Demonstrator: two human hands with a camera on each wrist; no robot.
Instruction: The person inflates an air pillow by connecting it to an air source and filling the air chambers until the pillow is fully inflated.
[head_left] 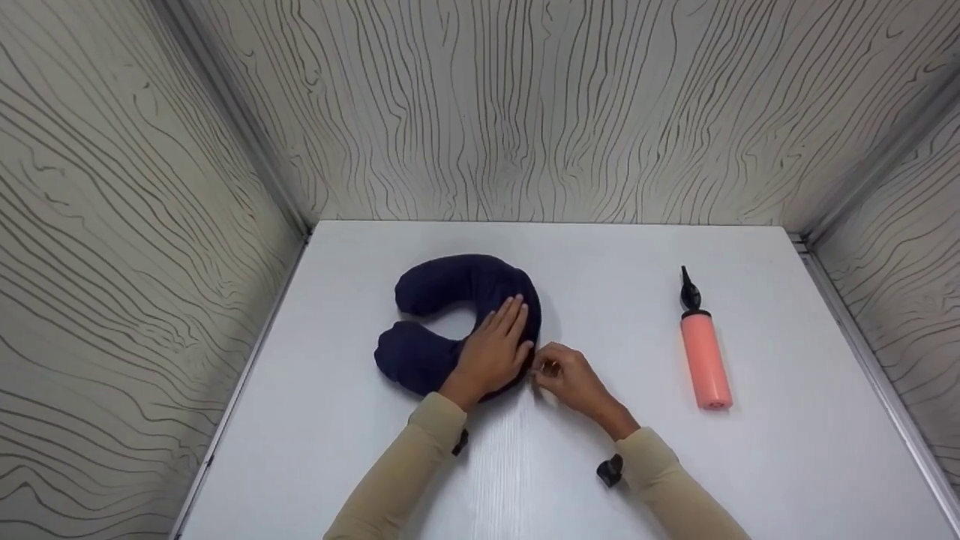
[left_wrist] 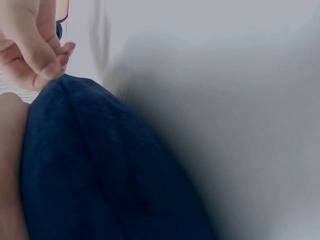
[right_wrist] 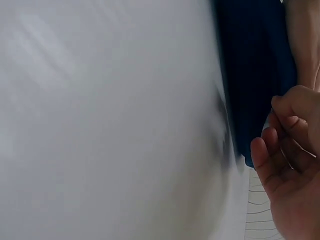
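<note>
A dark navy, U-shaped neck pillow (head_left: 427, 360) lies on the white table, its opening toward the left. My left hand (head_left: 491, 349) rests flat on the pillow's curved right part, fingers straight. At the pillow's right edge, my right hand (head_left: 566, 375) has thumb and index finger pinched together. In the left wrist view, the right hand (left_wrist: 32, 47) pinches the tip of the pillow's edge (left_wrist: 105, 145), where a seam runs. Seen from the right wrist, the right hand (right_wrist: 295, 155) meets the dark fabric (right_wrist: 255, 65); whether a small zipper pull is between the fingertips is hidden.
To the right on the white table (head_left: 787, 465) lies a pink hand pump (head_left: 706, 360) with a black nozzle (head_left: 690, 292) pointing away. Wood-grain patterned panels (head_left: 525, 112) enclose the table at the back and both sides.
</note>
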